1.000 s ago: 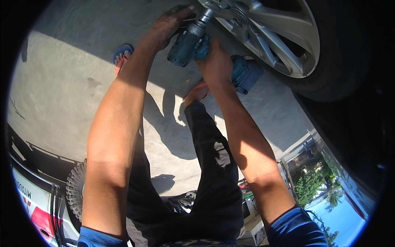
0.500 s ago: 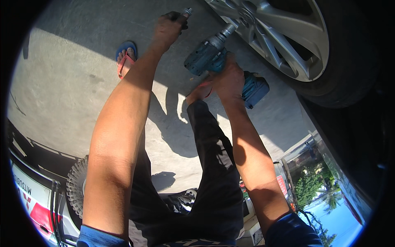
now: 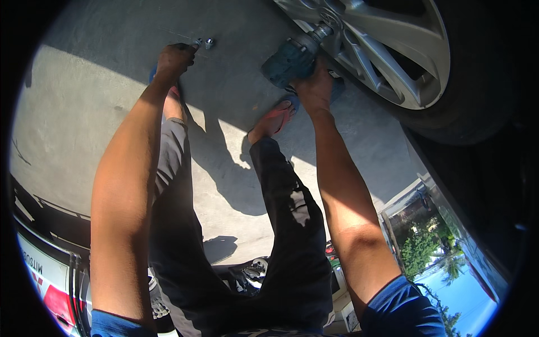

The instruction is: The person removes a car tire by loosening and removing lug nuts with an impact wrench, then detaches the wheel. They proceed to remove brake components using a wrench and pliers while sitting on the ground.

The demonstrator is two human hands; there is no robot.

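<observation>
My right hand (image 3: 315,89) grips a teal cordless impact wrench (image 3: 287,63) by its handle. Its metal socket (image 3: 322,32) reaches to the hub area of a silver alloy wheel (image 3: 412,92); whether it sits on a fastener is hard to tell. Off to the left, my left hand (image 3: 175,59) is closed, with a small shiny metal piece, apparently a lug nut (image 3: 197,42), at its fingertips. Just beyond the fingers shows another shiny lug nut (image 3: 209,42), seemingly apart from them; I cannot tell whether it lies on the floor.
The wheel's black tire (image 3: 477,112) and the dark car side fill the right. My feet in sandals (image 3: 275,119) stand on a grey concrete floor (image 3: 67,112), part sunlit, part shaded. A white and red vehicle (image 3: 53,286) is at the lower left.
My left hand has moved left and nearer, away from the wheel. My right hand has raised the impact wrench toward the wheel hub. A second shiny piece now shows beyond the left fingers.
</observation>
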